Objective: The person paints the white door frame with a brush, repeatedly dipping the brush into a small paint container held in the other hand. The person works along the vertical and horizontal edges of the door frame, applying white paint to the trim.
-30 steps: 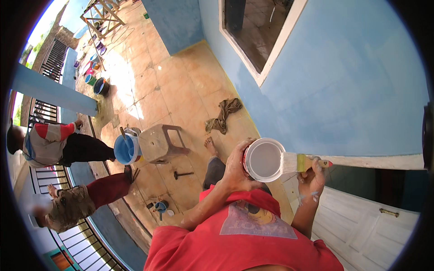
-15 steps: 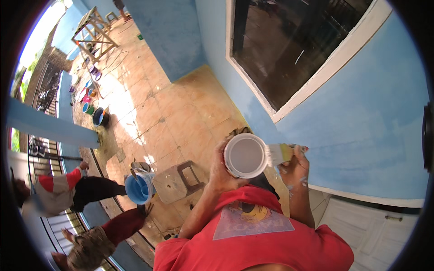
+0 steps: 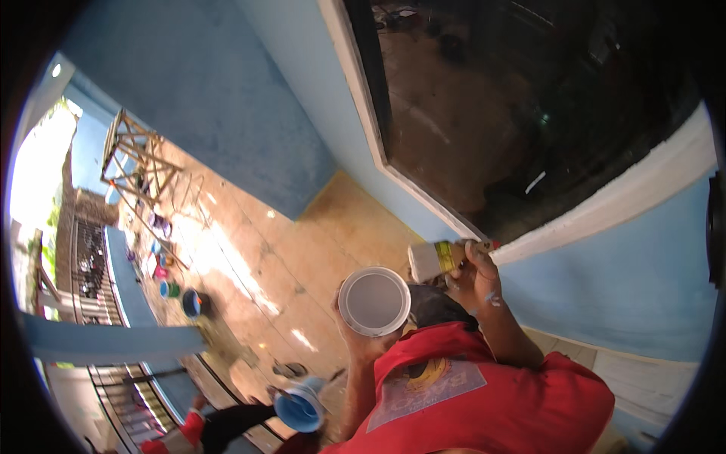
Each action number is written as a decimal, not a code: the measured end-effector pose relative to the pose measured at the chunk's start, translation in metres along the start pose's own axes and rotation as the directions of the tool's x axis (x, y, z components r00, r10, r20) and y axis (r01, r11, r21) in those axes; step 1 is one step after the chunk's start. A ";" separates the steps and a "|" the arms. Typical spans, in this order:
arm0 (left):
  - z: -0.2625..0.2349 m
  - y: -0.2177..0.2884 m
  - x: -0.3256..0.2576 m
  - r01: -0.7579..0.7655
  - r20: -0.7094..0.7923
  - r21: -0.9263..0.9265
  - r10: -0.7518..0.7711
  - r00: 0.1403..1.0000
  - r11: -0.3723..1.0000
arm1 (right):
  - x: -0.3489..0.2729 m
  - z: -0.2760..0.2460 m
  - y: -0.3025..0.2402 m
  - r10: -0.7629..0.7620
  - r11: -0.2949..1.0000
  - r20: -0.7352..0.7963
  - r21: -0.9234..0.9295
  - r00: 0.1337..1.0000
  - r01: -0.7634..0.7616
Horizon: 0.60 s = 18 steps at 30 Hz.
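My left hand (image 3: 363, 345) is wrapped round a white round plastic tub (image 3: 374, 331), held in front of my red shirt. Pale greyish paint (image 3: 373, 300) shows inside it. In my right hand (image 3: 476, 280) is a wide flat paintbrush (image 3: 425, 262), gripped by its handle. Its whitish bristles point left, just above the tub's upper right rim and seemingly apart from it. Splashes of paint mark my right wrist. Beyond the brush is the white window frame (image 3: 393, 170) around dark glass (image 3: 484, 129).
Light blue walls (image 3: 219, 98) meet at a corner ahead. On the tiled floor (image 3: 249, 250) stand a light blue bucket (image 3: 301, 408), a dark bucket (image 3: 195, 303) and a wooden trestle (image 3: 140, 163). Sandals (image 3: 290, 370) lie near the blue bucket. A person's dark-trousered leg (image 3: 234, 424) is at lower left.
The brush has come off the tub's rim and up, its bristles now above the rim. My view has swung toward the window, and the tub sits lower and further left in it.
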State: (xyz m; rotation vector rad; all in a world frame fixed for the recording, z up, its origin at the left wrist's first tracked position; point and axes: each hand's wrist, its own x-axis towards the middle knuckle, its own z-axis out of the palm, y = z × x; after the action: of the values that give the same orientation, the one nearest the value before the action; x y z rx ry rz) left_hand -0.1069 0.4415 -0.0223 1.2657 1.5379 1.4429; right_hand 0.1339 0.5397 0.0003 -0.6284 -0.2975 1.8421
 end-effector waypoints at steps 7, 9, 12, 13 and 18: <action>-0.032 0.001 0.130 -0.041 -0.098 0.070 0.047 0.994 0.997 | 0.184 0.117 -0.055 -0.649 0.702 0.293 -0.124 0.702 0.701; -0.035 0.012 0.160 -0.055 -0.129 0.052 0.061 0.990 0.997 | 0.235 0.148 -0.068 -0.782 0.524 0.317 -0.132 0.536 0.842; -0.044 0.020 0.201 -0.168 -0.114 -0.014 0.165 0.980 0.986 | 0.288 0.206 -0.087 -0.840 0.443 0.293 -0.116 0.457 0.889; -0.048 0.021 0.211 -0.201 -0.115 -0.046 0.195 0.974 0.978 | 0.307 0.220 -0.094 -0.851 0.387 0.331 -0.128 0.407 0.913; -0.082 0.010 0.245 -0.175 -0.050 0.019 0.175 0.983 0.984 | 0.352 0.289 -0.119 -0.898 0.152 0.405 -0.085 0.174 0.985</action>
State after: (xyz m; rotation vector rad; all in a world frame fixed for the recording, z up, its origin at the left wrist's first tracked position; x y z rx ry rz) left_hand -0.2560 0.6440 0.0360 1.4124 1.5043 1.5880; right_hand -0.0183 0.9373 0.2011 -0.2324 -0.9786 0.5242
